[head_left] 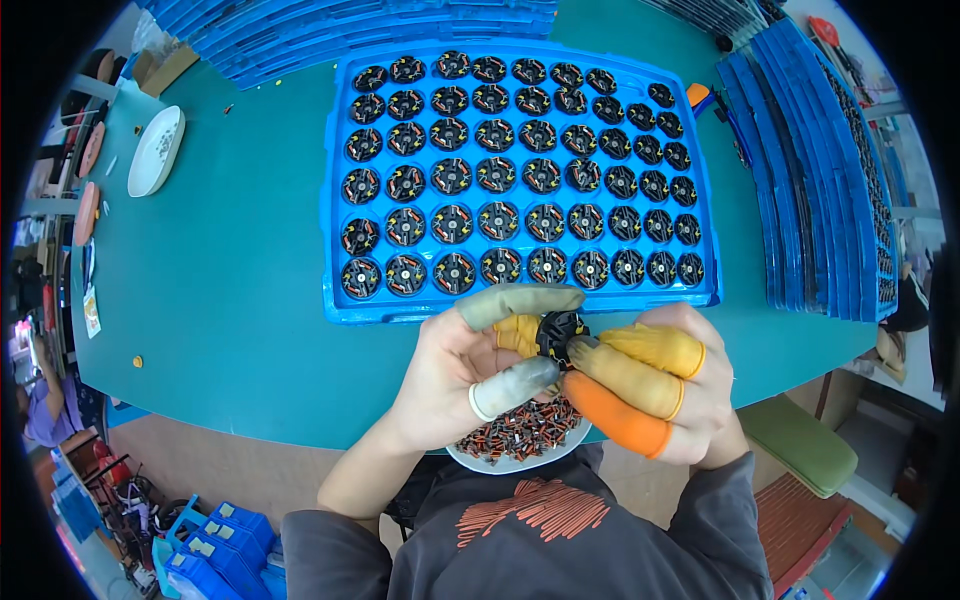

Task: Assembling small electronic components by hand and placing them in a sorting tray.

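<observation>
My left hand (470, 362), in pale and yellow finger cots, is closed around a black round part (560, 335) with small yellow bits. It holds the part tilted above the front edge of the table. My right hand (650, 380), in yellow and orange cots, presses its fingertips together against the part's near right side. Whether a small piece is pinched there is hidden. Below both hands, a white bowl (520, 464) holds many small red-and-black components (515, 432). Just beyond them, a blue tray (335, 200) carries rows of similar black round parts (452, 222).
Stacked blue trays stand at the back (350, 35) and on the right (815, 170). A white oval dish (157, 150) sits at the left of the green table (250, 280). A green-seated chair (800, 445) is at the lower right, with blue boxes (225, 550) on the floor at lower left.
</observation>
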`<state>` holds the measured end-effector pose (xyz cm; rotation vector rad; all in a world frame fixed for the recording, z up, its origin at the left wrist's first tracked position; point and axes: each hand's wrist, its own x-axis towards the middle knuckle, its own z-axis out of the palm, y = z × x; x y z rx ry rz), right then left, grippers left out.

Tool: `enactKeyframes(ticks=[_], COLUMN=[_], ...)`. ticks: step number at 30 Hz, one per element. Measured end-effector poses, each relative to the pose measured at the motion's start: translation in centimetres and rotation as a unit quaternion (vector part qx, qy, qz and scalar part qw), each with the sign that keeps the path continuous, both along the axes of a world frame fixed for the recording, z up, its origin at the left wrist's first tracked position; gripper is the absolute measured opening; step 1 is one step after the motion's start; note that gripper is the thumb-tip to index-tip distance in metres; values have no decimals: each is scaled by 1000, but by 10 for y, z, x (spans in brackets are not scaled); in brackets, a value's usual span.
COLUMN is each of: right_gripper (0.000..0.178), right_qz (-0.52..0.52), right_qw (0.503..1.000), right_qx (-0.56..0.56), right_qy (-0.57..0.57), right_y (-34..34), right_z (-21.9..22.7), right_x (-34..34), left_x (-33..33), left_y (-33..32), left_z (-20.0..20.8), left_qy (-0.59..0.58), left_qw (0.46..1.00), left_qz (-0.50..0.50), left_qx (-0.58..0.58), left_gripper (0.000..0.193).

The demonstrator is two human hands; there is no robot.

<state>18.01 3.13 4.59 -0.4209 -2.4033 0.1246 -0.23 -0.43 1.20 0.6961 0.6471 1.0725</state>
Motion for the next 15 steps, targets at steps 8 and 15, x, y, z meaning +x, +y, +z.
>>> enactKeyframes(ticks=[8,15], right_gripper=[29,31], right_qz=[38,37], right_qw=[999,995], right_qx=[9,-88], right_qy=[-8,41], right_y=[-1,-5], right_z=[6,2], right_x=[-6,-8], left_x=[-2,-2], left_y=[0,-1], left_z=[-8,-13], left_qy=[-50,12], left_qw=[997,991], left_qz=[-16,-9], left_qx=[64,135], left_gripper=[48,47])
